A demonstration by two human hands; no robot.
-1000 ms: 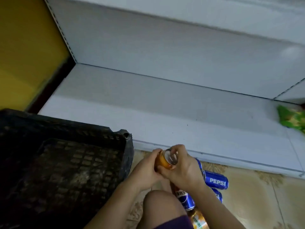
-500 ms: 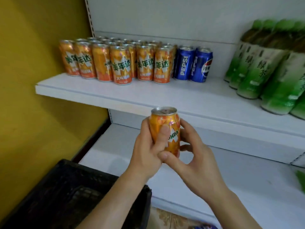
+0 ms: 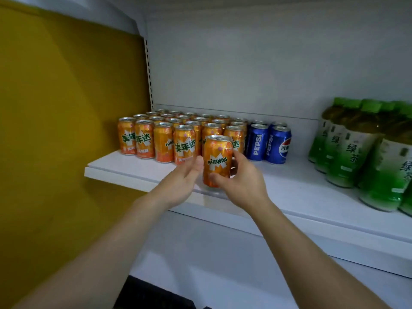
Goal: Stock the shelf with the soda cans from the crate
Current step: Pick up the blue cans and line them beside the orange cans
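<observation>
White shelf (image 3: 289, 184) — flat board, pale front lip, white back panel behind it with a slotted upright at the left corner. To the left of the unit a mustard-yellow wall (image 3: 66, 130). A second white shelf level (image 3: 223, 253) shows below.

On the board: a block of orange Mirinda cans (image 3: 163, 141), several rows deep, standing upright at the left end. Just right of them, blue Pepsi cans (image 3: 278, 144), also upright. Well right, green tea bottles (image 3: 347, 157) in a cluster, running out of view.

The orange can (image 3: 217, 160) — upright, label "MIRINDA" facing out — sits at the shelf's front edge, in front of the orange block; whether its base fully rests on the board is hard to tell. The right hand (image 3: 243, 184) grips it, thumb low on the front, fingers curled round the far side. The left hand (image 3: 182, 181) is beside the can with fingers straight and relaxed, fingertips at its left flank, holding nothing.

A dark crate edge (image 3: 153, 296) shows at the bottom, between the forearms.
</observation>
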